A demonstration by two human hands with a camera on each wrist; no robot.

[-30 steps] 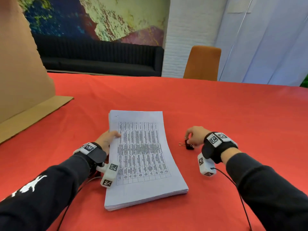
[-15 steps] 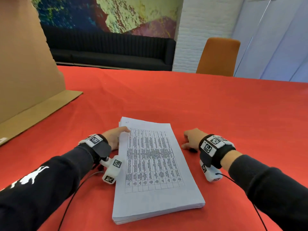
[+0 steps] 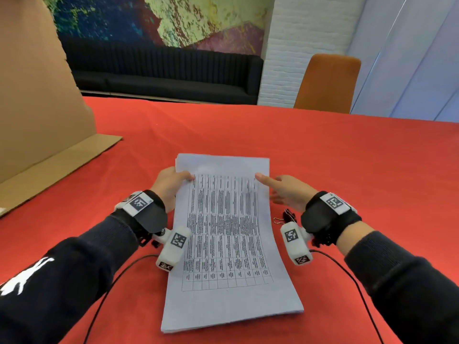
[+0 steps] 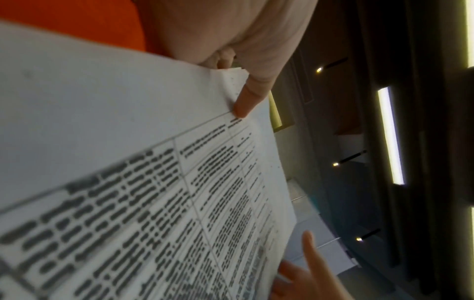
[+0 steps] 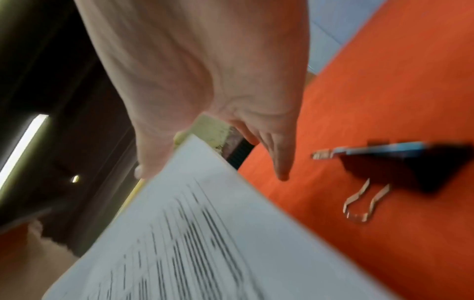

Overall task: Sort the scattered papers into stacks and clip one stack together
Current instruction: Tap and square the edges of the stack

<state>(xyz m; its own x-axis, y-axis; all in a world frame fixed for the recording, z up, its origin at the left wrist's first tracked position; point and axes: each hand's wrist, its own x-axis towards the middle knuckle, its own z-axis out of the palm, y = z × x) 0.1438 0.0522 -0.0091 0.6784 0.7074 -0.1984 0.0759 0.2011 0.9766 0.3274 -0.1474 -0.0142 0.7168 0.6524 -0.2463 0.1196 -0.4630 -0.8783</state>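
Observation:
A thick stack of white papers (image 3: pixel 223 244) with a printed table on top lies lengthwise on the red table (image 3: pixel 360 157). My left hand (image 3: pixel 182 180) grips the stack's left edge near the far end, thumb on top. The left wrist view shows that thumb (image 4: pixel 243 101) pressing on the top sheet (image 4: pixel 128 162). My right hand (image 3: pixel 273 189) is at the right edge, fingers straight, thumb touching the paper. A black binder clip (image 3: pixel 288 216) lies on the cloth just under my right wrist. In the right wrist view the clip (image 5: pixel 410 166) sits beside the stack (image 5: pixel 205 243), free of my hand (image 5: pixel 279 162).
A large brown cardboard sheet (image 3: pixel 37 120) leans at the left, with its flap lying on the table. An orange chair (image 3: pixel 327 83) stands past the far edge, and a black sofa (image 3: pixel 161 78) is behind it. Wrist-camera cables trail near the front edge.
My right hand has let go of the binder clip and moved left to the stack's right edge. The left hand stays on the left edge.

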